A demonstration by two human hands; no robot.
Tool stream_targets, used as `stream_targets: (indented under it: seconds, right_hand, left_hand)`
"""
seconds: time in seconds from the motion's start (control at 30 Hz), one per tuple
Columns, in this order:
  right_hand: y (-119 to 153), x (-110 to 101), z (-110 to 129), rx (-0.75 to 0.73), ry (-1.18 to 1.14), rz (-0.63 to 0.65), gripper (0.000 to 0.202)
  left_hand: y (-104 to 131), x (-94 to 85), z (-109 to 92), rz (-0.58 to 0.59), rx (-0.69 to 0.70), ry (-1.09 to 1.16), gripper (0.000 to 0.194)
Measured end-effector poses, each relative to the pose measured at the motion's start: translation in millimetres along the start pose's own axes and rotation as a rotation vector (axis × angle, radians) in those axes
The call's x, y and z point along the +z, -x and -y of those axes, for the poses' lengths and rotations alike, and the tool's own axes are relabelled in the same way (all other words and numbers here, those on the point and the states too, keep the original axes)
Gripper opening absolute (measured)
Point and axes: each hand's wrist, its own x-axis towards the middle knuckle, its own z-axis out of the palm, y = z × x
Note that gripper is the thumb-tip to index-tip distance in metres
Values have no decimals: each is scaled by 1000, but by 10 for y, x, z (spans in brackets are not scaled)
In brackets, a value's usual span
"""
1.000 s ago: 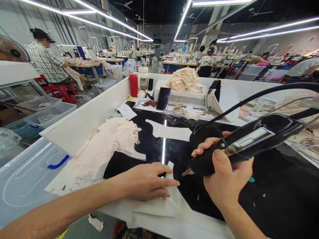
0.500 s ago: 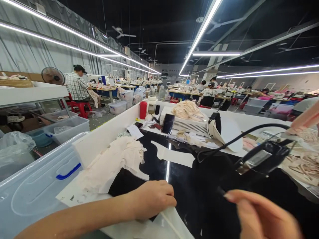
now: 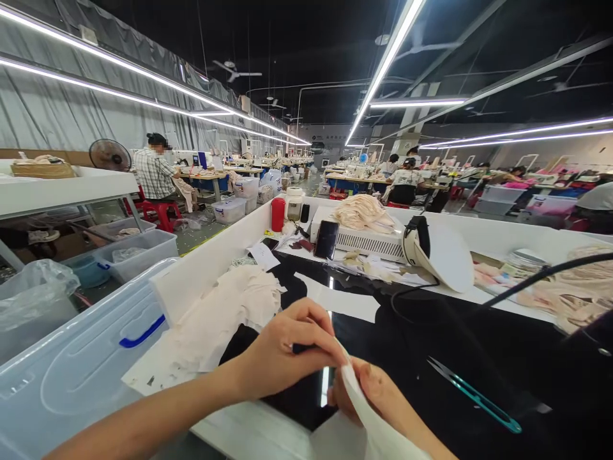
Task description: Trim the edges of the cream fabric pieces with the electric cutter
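Observation:
My left hand [image 3: 287, 351] is closed in a pinch on the edge of a white fabric piece [image 3: 361, 409], over the front of the black glossy tabletop [image 3: 402, 345]. Right beside it, my right hand [image 3: 378, 393] grips the same edge, with thumb and fingers around the cloth. The fabric hangs down from both hands past the lower border of the picture. Teal thread snips [image 3: 479, 396] lie to the right of my hands. Beyond them a flat white cut piece [image 3: 338, 297] rests on the black surface. A stack of cream cut pieces [image 3: 230, 306] sits left of my hands.
A phone [image 3: 326, 239] leans against a white vented box [image 3: 368, 243] with cream fabric [image 3: 364, 214] on top. A black cable [image 3: 541, 278] arches in from the right. A lidded plastic bin [image 3: 90, 358] stands at left. A co-worker [image 3: 156, 169] sits further off.
My right hand has come left to meet my left hand at the cloth. My left hand has lifted the fabric edge. The black device at right has moved mostly out of view, and the snips now show.

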Motion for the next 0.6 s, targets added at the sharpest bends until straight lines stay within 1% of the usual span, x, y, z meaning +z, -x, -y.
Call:
stream_targets:
  seconds: [0.07, 0.1, 0.17, 0.23, 0.27, 0.3, 0.37, 0.43, 0.53, 0.6]
  right_hand:
    - [-30, -67, 91, 104, -42, 38, 66]
    - [-52, -94, 143, 155, -53, 54, 62]
    - [-105, -124, 243, 221, -44, 89, 59]
    - [-165, -121, 322, 229, 1, 104, 61]
    - [-195, -112, 350, 227, 26, 112, 61]
    - [-223, -102, 370, 225, 48, 121, 62]
    - [-278, -90, 392, 219, 80, 143, 61]
    - [-331, -100, 393, 212, 90, 168, 60]
    - [-419, -153, 367, 214, 96, 176, 60]
    - [-483, -199, 339, 216, 118, 142, 62]
  left_hand:
    - [83, -11, 159, -113, -167, 146, 26]
    - [131, 5, 244, -141, -290, 262, 29]
    - [227, 65, 397, -160, -614, 560, 34]
    - [298, 143, 499, -160, -895, 808, 43]
    - [317, 179, 529, -154, -993, 896, 46]
    - [323, 212, 547, -140, -1058, 951, 48]
    - [299, 262, 563, -109, -1111, 992, 53]
    - [239, 294, 573, -90, -1105, 961, 56]
    - [121, 316, 603, -83, -1038, 799, 65]
    - [37, 309, 637, -112, -974, 668, 70]
